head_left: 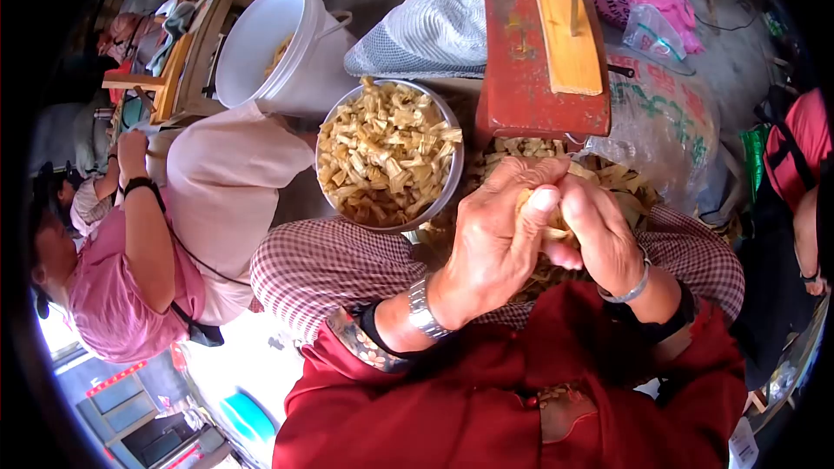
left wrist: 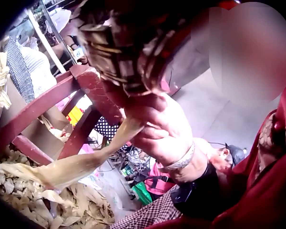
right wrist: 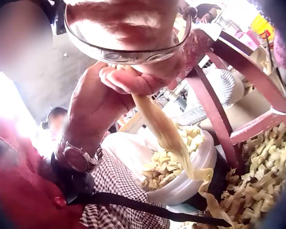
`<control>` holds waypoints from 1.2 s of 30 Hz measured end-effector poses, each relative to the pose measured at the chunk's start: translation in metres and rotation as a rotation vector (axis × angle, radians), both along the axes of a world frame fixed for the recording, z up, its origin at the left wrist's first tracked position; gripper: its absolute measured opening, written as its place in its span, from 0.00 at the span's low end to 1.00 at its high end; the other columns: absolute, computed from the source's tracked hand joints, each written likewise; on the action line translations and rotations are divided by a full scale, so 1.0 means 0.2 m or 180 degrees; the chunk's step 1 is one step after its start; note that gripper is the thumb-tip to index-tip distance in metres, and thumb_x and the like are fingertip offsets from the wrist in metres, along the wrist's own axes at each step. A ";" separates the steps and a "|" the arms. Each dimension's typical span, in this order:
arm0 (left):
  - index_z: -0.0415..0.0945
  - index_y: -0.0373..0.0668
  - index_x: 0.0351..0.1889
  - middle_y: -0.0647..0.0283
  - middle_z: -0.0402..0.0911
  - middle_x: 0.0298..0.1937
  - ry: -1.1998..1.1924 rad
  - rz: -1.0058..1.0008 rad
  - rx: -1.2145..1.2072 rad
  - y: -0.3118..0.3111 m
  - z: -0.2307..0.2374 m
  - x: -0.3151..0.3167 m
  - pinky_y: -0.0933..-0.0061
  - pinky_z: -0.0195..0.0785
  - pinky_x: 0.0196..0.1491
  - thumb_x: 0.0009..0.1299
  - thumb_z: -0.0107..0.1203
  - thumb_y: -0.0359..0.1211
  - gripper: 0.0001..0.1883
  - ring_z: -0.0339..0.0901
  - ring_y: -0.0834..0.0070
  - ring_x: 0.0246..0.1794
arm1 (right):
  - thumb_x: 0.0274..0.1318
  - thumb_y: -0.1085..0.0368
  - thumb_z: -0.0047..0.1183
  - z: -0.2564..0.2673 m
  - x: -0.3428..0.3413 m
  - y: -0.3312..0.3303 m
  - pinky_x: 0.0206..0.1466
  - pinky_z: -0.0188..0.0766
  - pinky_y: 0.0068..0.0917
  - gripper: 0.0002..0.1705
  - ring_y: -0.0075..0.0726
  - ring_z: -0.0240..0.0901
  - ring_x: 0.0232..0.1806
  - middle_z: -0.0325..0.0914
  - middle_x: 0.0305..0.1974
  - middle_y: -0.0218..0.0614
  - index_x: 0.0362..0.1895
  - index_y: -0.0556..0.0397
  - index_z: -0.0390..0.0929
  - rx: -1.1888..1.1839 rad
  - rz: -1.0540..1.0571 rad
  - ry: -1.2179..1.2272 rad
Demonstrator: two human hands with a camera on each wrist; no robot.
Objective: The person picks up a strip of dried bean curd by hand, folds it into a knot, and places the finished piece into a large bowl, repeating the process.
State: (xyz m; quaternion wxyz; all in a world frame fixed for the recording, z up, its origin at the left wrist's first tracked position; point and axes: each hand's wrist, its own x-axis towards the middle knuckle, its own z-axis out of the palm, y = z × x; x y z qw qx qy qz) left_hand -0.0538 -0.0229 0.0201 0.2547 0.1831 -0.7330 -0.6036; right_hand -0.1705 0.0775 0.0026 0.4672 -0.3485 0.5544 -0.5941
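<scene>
Both hands meet above the lap. My left hand (head_left: 497,230), with a watch at its wrist, grips a pale yellow dried strip (head_left: 557,227) together with my right hand (head_left: 605,234), which wears a bracelet. The left thumb lies over the strip between the hands. From the right hand's curled fingers, the long wrinkled strip (left wrist: 81,167) hangs down in the left wrist view. It dangles and twists toward its lower end in the right wrist view, where the left hand (right wrist: 97,102) shows beside it. The fingers hide the part of the strip held between them.
A round tub (head_left: 457,161) full of short, knotted-looking yellow pieces stands left of the hands. Ahead is a red wooden bench (head_left: 521,78); loose strips (right wrist: 257,167) lie beneath it. A white bucket (head_left: 326,52) and a seated person (head_left: 130,295) are at the left.
</scene>
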 end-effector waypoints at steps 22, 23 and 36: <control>0.70 0.29 0.49 0.57 0.69 0.37 0.1056 -0.0535 0.3301 -0.19 0.15 0.03 0.79 0.70 0.20 0.78 0.29 0.46 0.27 0.63 0.80 0.19 | 0.54 0.68 0.58 0.09 -0.16 0.06 0.22 0.62 0.26 0.06 0.34 0.67 0.18 0.70 0.20 0.36 0.30 0.57 0.75 -0.0742 -0.0248 0.2164; 0.69 0.29 0.50 0.57 0.70 0.38 0.0696 -0.0180 0.3067 -0.18 0.16 0.00 0.79 0.70 0.20 0.77 0.30 0.48 0.29 0.64 0.80 0.19 | 0.54 0.68 0.58 0.08 -0.17 0.06 0.22 0.62 0.26 0.06 0.35 0.67 0.18 0.70 0.20 0.36 0.30 0.57 0.75 -0.0718 -0.0307 0.2232; 0.75 0.37 0.39 0.72 0.68 0.20 -0.0559 -0.0127 0.1926 -0.16 0.14 -0.07 0.86 0.53 0.17 0.71 0.50 0.33 0.08 0.58 0.89 0.14 | 0.61 0.63 0.49 0.07 -0.18 0.03 0.26 0.64 0.27 0.10 0.30 0.68 0.22 0.69 0.22 0.35 0.36 0.58 0.73 0.0211 0.0084 0.1156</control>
